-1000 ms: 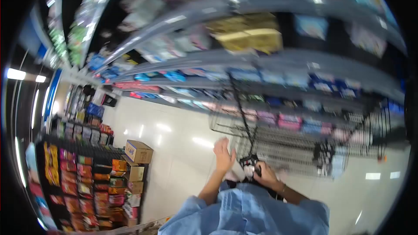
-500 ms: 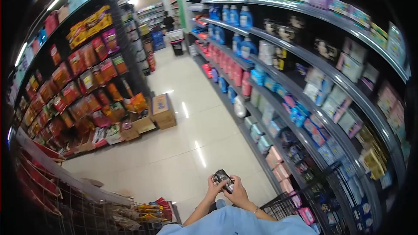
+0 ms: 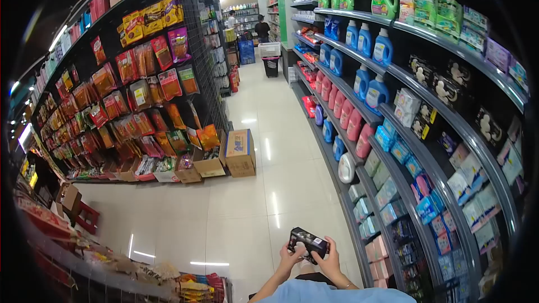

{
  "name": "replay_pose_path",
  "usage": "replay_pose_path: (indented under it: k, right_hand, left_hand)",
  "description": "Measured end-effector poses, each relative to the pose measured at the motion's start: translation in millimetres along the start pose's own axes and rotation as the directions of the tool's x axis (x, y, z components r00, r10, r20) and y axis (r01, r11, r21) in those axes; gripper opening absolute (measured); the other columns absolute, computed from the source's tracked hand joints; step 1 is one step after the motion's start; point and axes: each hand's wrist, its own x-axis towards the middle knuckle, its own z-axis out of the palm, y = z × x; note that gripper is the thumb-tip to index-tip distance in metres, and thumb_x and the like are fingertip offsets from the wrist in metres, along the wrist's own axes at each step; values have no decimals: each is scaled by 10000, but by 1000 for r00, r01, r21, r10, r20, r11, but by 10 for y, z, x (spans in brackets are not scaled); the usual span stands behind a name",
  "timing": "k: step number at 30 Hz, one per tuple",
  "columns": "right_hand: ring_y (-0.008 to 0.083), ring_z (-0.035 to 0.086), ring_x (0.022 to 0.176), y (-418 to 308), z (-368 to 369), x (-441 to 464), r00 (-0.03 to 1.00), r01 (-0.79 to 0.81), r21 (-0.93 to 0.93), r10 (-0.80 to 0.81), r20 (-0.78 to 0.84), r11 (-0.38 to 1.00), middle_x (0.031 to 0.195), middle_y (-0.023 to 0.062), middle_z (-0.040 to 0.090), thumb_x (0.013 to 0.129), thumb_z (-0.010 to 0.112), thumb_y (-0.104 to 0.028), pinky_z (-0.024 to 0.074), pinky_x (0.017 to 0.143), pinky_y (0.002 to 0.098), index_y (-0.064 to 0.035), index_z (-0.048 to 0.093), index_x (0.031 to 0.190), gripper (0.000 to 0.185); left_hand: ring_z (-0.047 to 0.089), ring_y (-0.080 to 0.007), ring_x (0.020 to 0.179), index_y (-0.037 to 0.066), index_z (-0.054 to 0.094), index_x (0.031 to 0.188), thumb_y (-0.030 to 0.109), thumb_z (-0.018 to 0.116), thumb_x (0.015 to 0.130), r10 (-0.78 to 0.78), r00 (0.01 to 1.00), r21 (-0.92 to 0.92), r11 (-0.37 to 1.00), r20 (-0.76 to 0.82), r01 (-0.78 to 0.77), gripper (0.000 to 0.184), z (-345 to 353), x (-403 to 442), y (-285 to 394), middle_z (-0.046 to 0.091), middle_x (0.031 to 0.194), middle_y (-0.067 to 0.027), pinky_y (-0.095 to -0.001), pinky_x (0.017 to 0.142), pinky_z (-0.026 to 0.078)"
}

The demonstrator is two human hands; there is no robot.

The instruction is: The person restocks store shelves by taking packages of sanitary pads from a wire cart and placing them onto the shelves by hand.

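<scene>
We hold a small black pack (image 3: pixel 309 239) up in front of us, over the shiny pale floor (image 3: pixel 241 205). Our left hand (image 3: pixel 289 259) grips it at its left end, and our right hand (image 3: pixel 331 262) grips it at its right end, so both hands are pressed tight on the pack. It tilts a bit, and it has a pale picture on its front. We wear a light blue top (image 3: pixel 325 293) and a thin band (image 3: pixel 348 285) on our right wrist. To our right runs a long row of shelves (image 3: pixel 429 96). On them we see green bottles (image 3: pixel 384 0) up high, blue bottles (image 3: pixel 376 94) lower down, and pink bottles (image 3: pixel 352 125) under those. A big white bottle (image 3: pixel 346 168) sits low, near the floor. To our left, lots of red and orange snack bags (image 3: pixel 144 60) hang on a dark rack, with yellow bags (image 3: pixel 152 18) above them. A brown box (image 3: pixel 240 157) stands on the floor at the end of that rack. Far down the aisle there is a person in a dark top (image 3: pixel 261 30), near a black bin (image 3: pixel 270 67).
</scene>
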Motion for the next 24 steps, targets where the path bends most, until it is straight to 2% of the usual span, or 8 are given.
replay_pose_path:
  k: [3,4,7,11,16,17,21,24]
  right_hand:
    - [187,610,917,279,-81,636,998,-42,198,52,-44,979,1026,141,603,783,726,-88,503,797,301,-8,368,1305,638]
    - [161,612,919,369,-114,878,998,-46,232,56,-38,972,1031,131,606,809,699,-54,505,795,271,3,356,1295,598]
    - [166,618,923,385,-224,1641,996,-10,354,42,-81,935,1028,133,608,816,700,-60,506,806,268,15,348,1290,595]
    - [218,625,968,191,-513,2574,980,118,291,-64,-188,949,1074,186,613,799,736,-151,509,805,309,17,355,1296,648]
    - [234,558,1091,-37,-1017,3339,925,258,204,-180,-335,945,1257,186,472,762,768,-100,456,912,342,15,308,1340,748]
    - [251,536,1110,55,-1098,3487,898,318,162,-242,-366,934,1291,194,423,750,781,-184,476,879,342,27,314,1347,787]
    - [353,375,1242,-296,-1707,3953,766,307,-448,-497,-407,840,1336,216,334,724,788,-233,360,1012,422,15,331,1355,818]
    - [372,380,1208,-659,-2190,4406,682,300,-622,-619,-390,723,1308,193,394,692,787,-226,313,1007,471,-30,430,1307,737]
  left_hand:
    - [279,-354,1309,27,171,1382,343,862,634,358,932,601,734,55,-317,1067,63,711,-136,261,1322,-174,-476,971,475]
    - [223,-358,1317,-27,138,1378,408,906,529,416,906,620,690,84,-374,1225,122,975,-137,231,1322,-200,-474,1024,402]
    - [264,-362,1272,-78,114,1363,426,910,515,536,815,759,432,218,-487,1268,573,1406,379,234,1312,-235,-474,1059,306]
    - [210,-428,1294,-135,-23,1364,439,909,496,616,740,693,408,271,-594,1397,1283,1943,1166,162,1354,-300,-468,1100,218]
    - [282,-343,1286,-90,-57,1387,307,901,529,694,636,380,518,337,-766,1345,1972,2840,1547,157,1370,-261,-414,1097,248]
    - [297,-328,1279,-79,-60,1391,285,898,534,709,618,360,509,339,-782,1336,2155,2908,1712,162,1369,-251,-404,1095,253]
    - [290,-341,1280,-50,-60,1397,247,888,547,791,436,247,362,429,-899,1306,2885,3291,2226,160,1379,-246,-424,1090,249]
    - [264,-357,1295,-34,-41,1398,216,879,547,853,284,87,275,438,-958,1278,3481,3701,2613,164,1387,-245,-445,1090,233]
